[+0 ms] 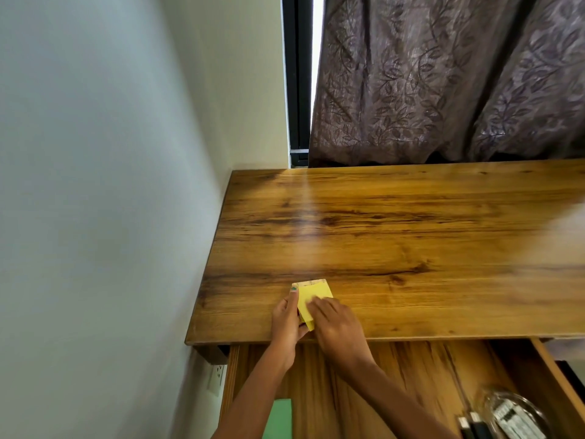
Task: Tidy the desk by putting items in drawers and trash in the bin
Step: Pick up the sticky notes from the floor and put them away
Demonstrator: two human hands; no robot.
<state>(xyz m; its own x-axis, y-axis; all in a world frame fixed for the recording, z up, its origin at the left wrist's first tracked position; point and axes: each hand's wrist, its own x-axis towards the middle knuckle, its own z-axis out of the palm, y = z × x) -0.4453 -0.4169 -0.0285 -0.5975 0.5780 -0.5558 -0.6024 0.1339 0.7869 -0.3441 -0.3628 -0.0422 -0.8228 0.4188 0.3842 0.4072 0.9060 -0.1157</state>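
The drawer stands pulled out under the counter, a green sheet and a clear dish inside it; above the drawer, at the counter's front edge, lies the yellow pad; the left hand grasps its left side; the right hand lies on it, fingers relaxed.

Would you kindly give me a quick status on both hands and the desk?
Left hand gripping yellow sticky-note pad at wooden desk's front edge. Right hand resting on pad, fingers blurred. Open wooden drawer below; nothing in the way.
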